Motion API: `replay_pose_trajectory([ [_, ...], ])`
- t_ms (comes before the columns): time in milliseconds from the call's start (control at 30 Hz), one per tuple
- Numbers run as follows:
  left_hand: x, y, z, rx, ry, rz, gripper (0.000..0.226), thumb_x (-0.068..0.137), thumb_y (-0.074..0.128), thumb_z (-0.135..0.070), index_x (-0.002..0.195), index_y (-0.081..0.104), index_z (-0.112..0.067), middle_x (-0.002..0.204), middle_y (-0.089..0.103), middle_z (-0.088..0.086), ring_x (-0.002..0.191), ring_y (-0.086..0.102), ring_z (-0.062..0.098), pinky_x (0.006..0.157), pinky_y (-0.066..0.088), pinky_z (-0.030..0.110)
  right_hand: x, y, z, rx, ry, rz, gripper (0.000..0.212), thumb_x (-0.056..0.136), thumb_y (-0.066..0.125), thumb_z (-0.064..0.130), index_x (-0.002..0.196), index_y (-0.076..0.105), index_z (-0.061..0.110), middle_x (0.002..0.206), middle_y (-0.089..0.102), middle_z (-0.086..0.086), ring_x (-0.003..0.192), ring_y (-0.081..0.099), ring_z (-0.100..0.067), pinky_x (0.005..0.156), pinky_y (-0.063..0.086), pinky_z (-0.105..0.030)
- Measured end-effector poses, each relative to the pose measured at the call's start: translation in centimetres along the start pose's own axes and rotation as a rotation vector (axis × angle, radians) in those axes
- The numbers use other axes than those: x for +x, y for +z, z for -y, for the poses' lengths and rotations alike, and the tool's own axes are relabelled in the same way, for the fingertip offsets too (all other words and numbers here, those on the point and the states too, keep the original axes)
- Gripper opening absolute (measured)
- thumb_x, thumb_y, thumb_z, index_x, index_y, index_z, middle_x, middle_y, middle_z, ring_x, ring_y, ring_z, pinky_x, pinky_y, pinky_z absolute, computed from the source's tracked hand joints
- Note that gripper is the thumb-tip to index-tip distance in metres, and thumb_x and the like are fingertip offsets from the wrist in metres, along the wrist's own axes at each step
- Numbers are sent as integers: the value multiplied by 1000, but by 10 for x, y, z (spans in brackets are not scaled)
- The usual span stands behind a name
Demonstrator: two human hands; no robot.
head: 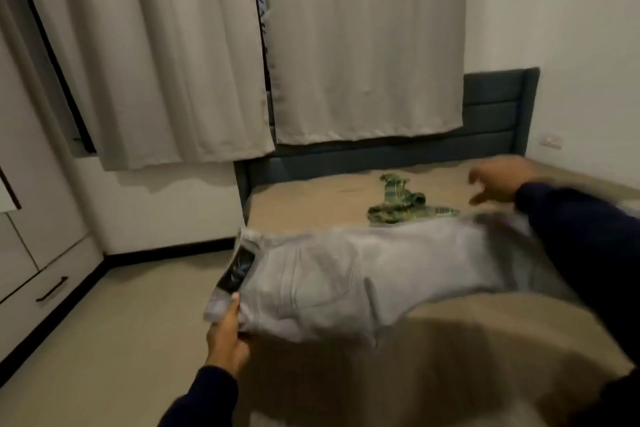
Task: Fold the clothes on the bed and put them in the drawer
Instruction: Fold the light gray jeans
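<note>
2 hands, left (pixel 227 336) gripping jeans (pixel 363 274) waistband, right (pixel 498 180) beyond them

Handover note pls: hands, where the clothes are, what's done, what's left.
Left hand grips the waistband end of the grey trousers, held spread over the bed. Right hand is open and blurred, above the bed, holding nothing. Green patterned garment lies crumpled on the bed, unfolded. Drawer at left is closed. Nothing folded or stowed; both items remain.
</note>
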State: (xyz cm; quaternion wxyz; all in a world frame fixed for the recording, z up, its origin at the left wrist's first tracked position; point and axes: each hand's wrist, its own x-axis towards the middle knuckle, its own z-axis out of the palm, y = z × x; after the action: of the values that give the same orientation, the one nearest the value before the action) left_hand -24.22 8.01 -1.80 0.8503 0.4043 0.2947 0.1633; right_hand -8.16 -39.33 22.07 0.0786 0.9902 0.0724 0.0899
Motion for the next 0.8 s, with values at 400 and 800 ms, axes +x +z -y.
replay_pose_trajectory([
  [400, 17, 8, 102, 1494, 831, 110, 64, 87, 56, -46, 138, 47, -9, 135, 53, 16, 123, 50, 32, 103, 40, 42, -164, 309, 230, 1097, 279, 117, 54, 91, 71, 40, 47, 46, 19, 42, 45, 10, 42, 40, -3, 50, 40, -28],
  [800, 62, 2, 149, 1995, 748, 266, 108, 77, -7, -88, 160, 11, -22, 167, 2, 8, 154, 3, 28, 122, -6, 44, -157, 301, 281, 1815, 443, 375, 66, 70, 91, 41, 124, 64, 14, 113, 75, -2, 103, 72, -21, 92, 58, -41],
])
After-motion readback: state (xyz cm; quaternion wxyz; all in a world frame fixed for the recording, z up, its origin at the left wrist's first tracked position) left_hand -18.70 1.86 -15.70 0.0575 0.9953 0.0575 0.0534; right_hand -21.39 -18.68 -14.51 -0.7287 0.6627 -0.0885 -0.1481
